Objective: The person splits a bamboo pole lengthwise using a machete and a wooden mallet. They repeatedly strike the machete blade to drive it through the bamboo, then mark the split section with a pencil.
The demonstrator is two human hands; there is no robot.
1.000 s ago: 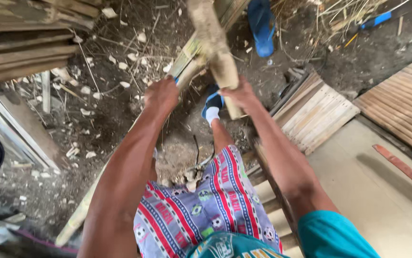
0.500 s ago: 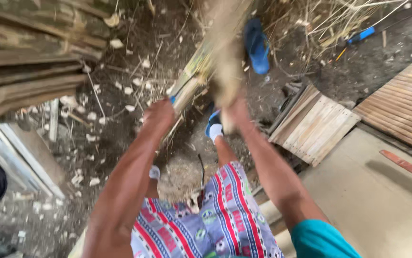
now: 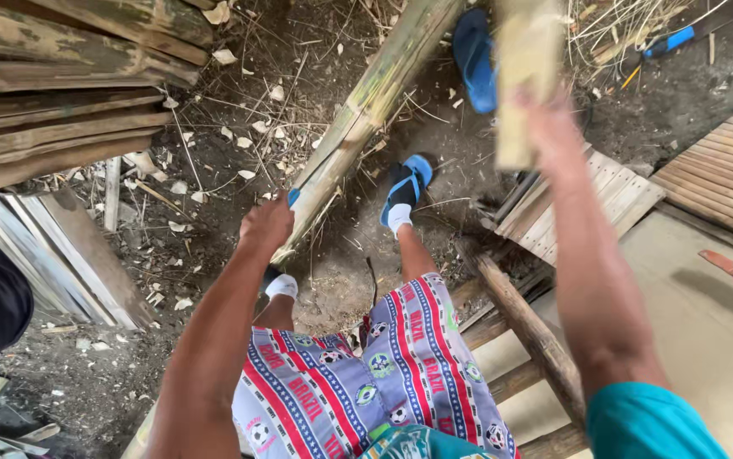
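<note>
The left hand (image 3: 266,225) is gripping a long green bamboo pole (image 3: 366,110) tight, and the right hand (image 3: 545,119) is clutching a pale wood block (image 3: 523,59) up high.

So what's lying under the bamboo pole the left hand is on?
Under the bamboo pole is bare dirt ground scattered with dry twigs and wood chips. The left hand covers its near end, so what that end rests on cannot be seen.
</note>
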